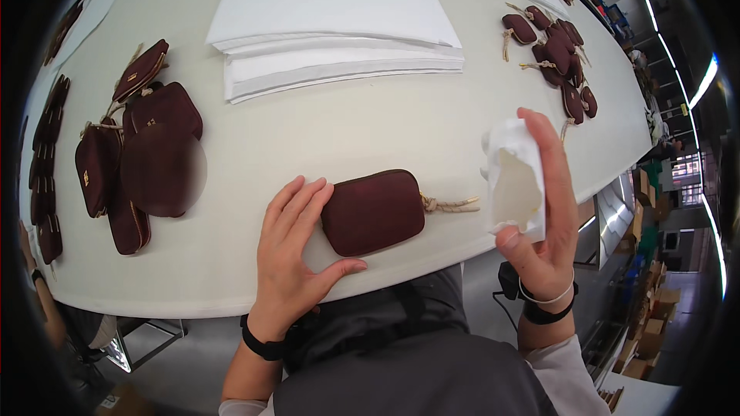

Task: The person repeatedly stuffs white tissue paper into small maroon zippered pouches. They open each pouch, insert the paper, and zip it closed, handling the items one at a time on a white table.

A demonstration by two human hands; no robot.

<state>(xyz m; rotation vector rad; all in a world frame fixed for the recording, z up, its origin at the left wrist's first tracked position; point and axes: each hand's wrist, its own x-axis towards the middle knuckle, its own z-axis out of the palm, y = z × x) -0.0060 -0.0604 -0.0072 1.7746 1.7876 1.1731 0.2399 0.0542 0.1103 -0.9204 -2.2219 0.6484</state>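
Observation:
A dark burgundy zip pouch (pixel 374 213) lies flat on the table, its knotted beige cord pull (pixel 451 205) pointing right. My left hand (pixel 293 250) rests at the pouch's left end. Its fingers are stretched out by the upper left corner, and the thumb lies apart along the lower edge. Raised above the table to the right of the cord, my right hand (pixel 549 223) grips a crumpled white cloth-like wad (pixel 515 185) between thumb and fingers. A greyish-beige patch shows on the wad; its exact material cannot be made out.
Several burgundy pouches (pixel 166 119) are heaped at the left, partly behind a blurred dark spot. Smaller ones (pixel 556 54) sit in a pile at the far right. A stack of white sheets (pixel 339 15) lies at the back. More pouches (pixel 48 177) line the far left.

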